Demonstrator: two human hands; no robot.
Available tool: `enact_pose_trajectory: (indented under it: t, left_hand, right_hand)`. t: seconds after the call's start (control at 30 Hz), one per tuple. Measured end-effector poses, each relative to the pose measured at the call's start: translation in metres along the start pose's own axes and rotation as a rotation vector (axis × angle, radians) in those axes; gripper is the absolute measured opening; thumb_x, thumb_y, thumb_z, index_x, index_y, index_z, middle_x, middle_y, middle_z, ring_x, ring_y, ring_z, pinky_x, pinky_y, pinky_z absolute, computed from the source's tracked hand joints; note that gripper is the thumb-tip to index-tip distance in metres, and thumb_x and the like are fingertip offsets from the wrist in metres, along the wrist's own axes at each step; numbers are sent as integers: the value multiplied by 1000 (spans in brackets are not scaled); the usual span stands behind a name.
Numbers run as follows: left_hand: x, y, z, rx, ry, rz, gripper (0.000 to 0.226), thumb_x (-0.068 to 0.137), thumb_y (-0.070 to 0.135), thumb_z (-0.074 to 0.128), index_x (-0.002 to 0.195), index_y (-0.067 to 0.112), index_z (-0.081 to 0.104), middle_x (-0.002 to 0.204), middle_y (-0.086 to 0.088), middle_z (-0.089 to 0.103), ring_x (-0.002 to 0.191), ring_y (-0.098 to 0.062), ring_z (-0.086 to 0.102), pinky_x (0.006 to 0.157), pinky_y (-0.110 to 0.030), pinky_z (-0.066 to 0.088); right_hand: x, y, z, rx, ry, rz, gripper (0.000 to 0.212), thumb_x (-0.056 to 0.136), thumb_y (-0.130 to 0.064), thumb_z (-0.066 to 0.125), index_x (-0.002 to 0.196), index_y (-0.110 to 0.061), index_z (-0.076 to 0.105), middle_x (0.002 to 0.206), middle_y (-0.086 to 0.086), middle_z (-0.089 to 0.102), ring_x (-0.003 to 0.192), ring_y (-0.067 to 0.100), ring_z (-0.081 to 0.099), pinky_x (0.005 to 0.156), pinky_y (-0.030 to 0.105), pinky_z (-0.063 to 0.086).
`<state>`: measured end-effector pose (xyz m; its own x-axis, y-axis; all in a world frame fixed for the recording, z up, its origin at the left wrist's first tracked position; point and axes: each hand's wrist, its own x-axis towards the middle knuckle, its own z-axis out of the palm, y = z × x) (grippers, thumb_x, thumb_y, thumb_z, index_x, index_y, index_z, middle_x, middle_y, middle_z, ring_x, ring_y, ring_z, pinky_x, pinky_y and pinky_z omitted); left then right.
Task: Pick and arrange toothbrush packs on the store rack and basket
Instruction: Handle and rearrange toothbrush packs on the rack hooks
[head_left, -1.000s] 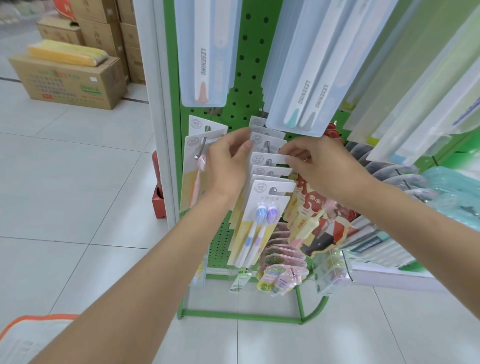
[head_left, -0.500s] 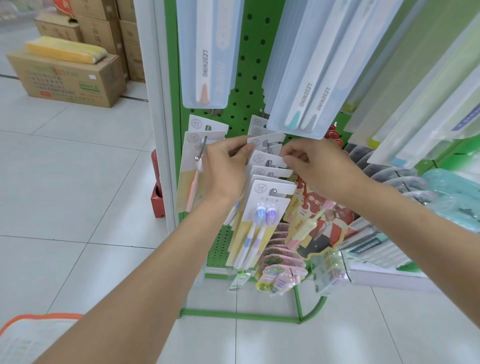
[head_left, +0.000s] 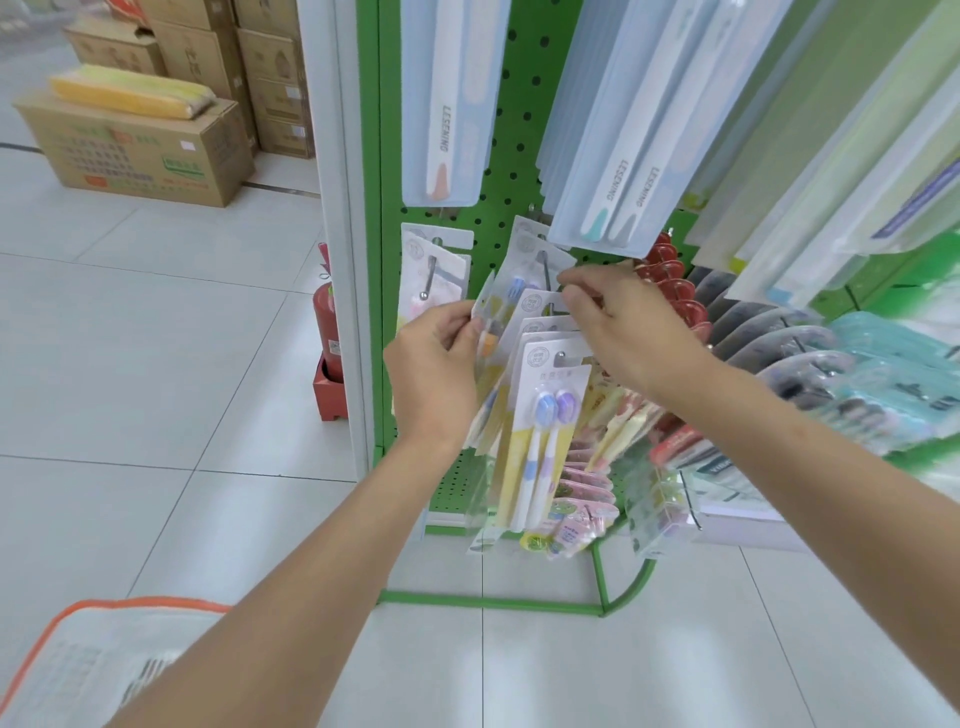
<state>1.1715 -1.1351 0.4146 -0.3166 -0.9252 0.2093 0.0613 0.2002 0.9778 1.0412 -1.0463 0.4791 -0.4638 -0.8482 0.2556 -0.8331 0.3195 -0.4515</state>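
Left hand (head_left: 434, 366) was pinching a tilted toothbrush pack (head_left: 501, 304) by its edge, pack sticking up just past the fingers. Right hand (head_left: 631, 332) was close beside it, thumb and fingertips pinched on a card top among the hanging packs (head_left: 545, 415) on the green rack (head_left: 519, 104). Those dangled below both hands, with the basket (head_left: 130, 603) way down under the left forearm
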Motion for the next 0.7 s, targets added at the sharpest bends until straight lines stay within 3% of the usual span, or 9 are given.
enact_pose_trajectory:
  t: [0.1,0.17,0.27,0.33,0.4,0.47,0.57,0.63,0.7]
  left_hand:
    - [-10,-3,-15,37,16,-15,19,93,6,63,107,11,74,87,16,69,81,10,65,75,-3,46]
    - [-17,-4,-25,41,16,-39,20,93,6,63,110,9,73,95,8,71,84,6,65,79,-4,48]
    - [-27,-5,-40,42,13,-101,19,93,6,64,109,8,73,94,7,71,79,9,64,76,-3,48]
    - [-33,-5,-50,18,18,-152,16,92,6,65,105,9,74,87,11,70,74,13,64,71,-3,48]
    - [-36,-5,-58,-33,37,-240,14,92,7,66,104,8,74,86,10,70,71,10,64,66,-3,46]
    - [-41,-7,-65,-71,59,-343,15,92,9,66,105,6,73,87,8,69,74,6,62,64,-3,46]
    - [-50,-13,-78,-137,64,-477,13,91,11,67,104,9,71,97,0,71,92,-12,68,87,-21,55]
    - [-58,-17,-86,-185,73,-580,14,91,13,68,105,10,71,105,-3,72,100,-20,69,93,-35,55]
    - [-65,-20,-94,-221,71,-664,17,92,15,68,108,12,71,107,-4,73,89,-15,71,81,-30,58]
  right_hand:
    - [-13,-5,7,-70,17,2,31,104,-18,41,123,-4,60,121,14,61,116,28,51,98,31,35]
    - [-23,-9,12,-90,34,-5,34,105,-17,39,125,3,58,125,21,57,121,35,48,100,32,31]
    - [-39,-17,16,-104,-18,68,45,105,-28,38,146,-10,43,154,17,32,145,30,23,116,33,15]
    - [-50,-20,18,-124,-28,73,50,104,-33,41,151,-17,35,162,12,17,150,26,9,120,36,5]
    - [-62,-26,23,-130,35,33,49,102,-28,46,149,-16,39,161,12,20,150,27,11,120,36,5]
    - [-78,-35,33,-116,165,-61,42,95,-15,51,137,-9,53,152,16,36,143,31,28,117,37,17]
    - [-106,-49,57,-12,249,-163,32,88,0,50,116,-4,65,125,12,57,118,24,49,103,23,33]
    - [-122,-58,73,169,152,-42,32,91,0,48,118,-8,63,119,3,58,108,16,54,98,20,39]
    - [-135,-64,89,350,1,194,34,98,-12,49,131,-16,56,119,-4,56,105,11,55,96,28,44]
